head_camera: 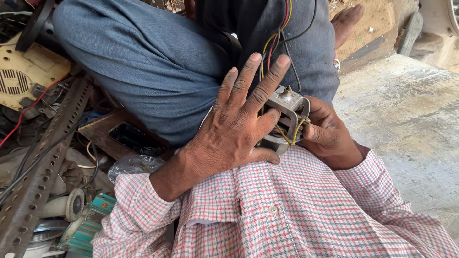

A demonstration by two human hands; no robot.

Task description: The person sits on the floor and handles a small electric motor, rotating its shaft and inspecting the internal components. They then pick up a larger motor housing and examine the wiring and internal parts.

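A person sits cross-legged on the floor, blue trousers (158, 71) filling the upper middle of the view and a red-and-white checked shirt (287, 210) the lower part. To the right lies a bare concrete floor (406, 119); one bare foot (348, 21) shows at its upper edge.

On the left side of the floor is a heap of scrap. In it, one long perforated metal angle bar (45, 157) runs from the lower left corner up toward the knee. One cream-yellow plastic housing with a round vent grille (26, 76) lies at the far left edge. One dark flat board (122, 136) sits beneath the leg, with a crumpled clear plastic bag (134, 165) just beside it. Near the lower left corner are one white roller-like part (64, 205) and one teal plastic piece (91, 224).

One small electric motor (287, 117), with a grey metal bracket on top, rests in the lap between the two hands. The left hand (239, 124) lies spread over its near side, fingers extended and flat, thumb against the motor's body, pressing rather than closed. The right hand (327, 131) is curled round the motor's far side, grasping it. A bundle of wires (275, 43), yellow, red and black, rises from the motor across the trousers; one yellow lead (296, 131) loops at the bracket
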